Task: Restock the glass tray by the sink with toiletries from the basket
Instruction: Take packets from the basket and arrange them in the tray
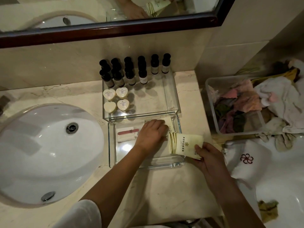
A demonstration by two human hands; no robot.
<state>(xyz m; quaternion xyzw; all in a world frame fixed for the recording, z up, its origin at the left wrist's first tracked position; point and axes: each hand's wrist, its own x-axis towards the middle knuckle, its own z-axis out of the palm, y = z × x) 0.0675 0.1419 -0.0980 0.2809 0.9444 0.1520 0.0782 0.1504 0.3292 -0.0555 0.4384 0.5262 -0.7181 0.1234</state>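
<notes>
White oval sink (41, 153) sitting sunk into the marble surface (164, 191), dark-framed mirror (82, 12) hanging above, white towel (243, 170) with a red flower emblem lying at the right.

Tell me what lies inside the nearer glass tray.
In the tray, a pink nail-file packet lies left. The left hand rests on a cream packet at the back; whatever is beneath the hand is hidden.

Your left hand (152, 134) reaches forward, palm down, fingers loosely bent. Your right hand (208, 156) angles inward, thumb and fingers pinching a cream packet (187, 143). Both forearms bare.
</notes>
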